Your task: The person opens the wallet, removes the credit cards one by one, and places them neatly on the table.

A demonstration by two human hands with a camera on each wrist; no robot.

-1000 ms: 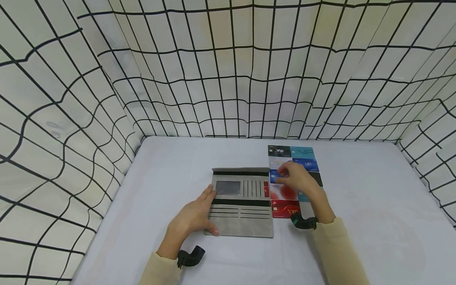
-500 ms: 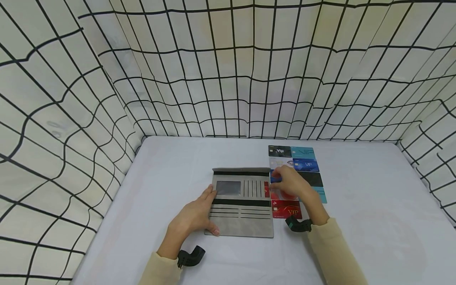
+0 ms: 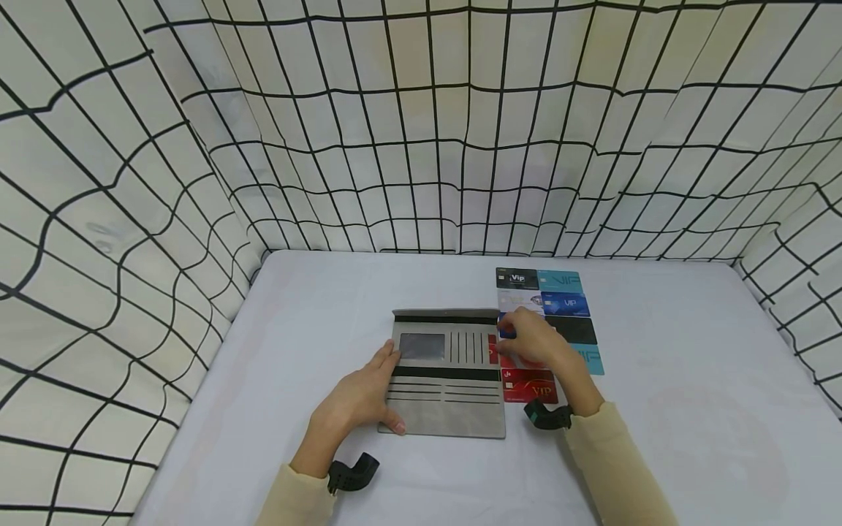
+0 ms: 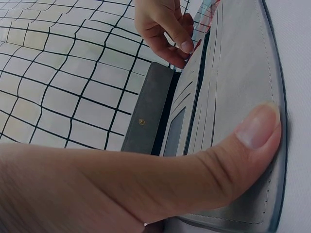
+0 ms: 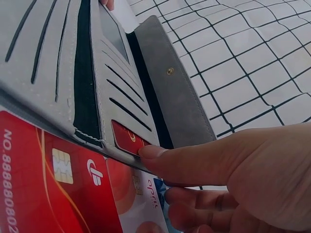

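A grey long wallet (image 3: 441,424) lies unfolded on the white table, its card slots and clear window facing up. My left hand (image 3: 355,398) rests on the wallet's left side, thumb extended across the lower panel. At the wallet's right edge, my right hand (image 3: 536,340) has its thumb on a red card (image 5: 127,138) tucked in a slot. The other fingers curl below the edge, so thumb and fingers pinch the wallet there. Part of that card shows; the slot covers the rest. The flap (image 5: 170,73) with its brass snap stands raised at the far side.
Several cards lie in two columns right of the wallet: a red VIP card (image 3: 529,386) nearest, a black card (image 3: 574,330), a blue card (image 3: 567,304) and a teal card (image 3: 559,281) among them. My right hand partly covers some. Black netting (image 3: 460,146) surrounds the table's far side.
My right hand has moved left from over the loose cards to the wallet's right edge, with its thumb at the red card. The left hand and the wallet have stayed in place.
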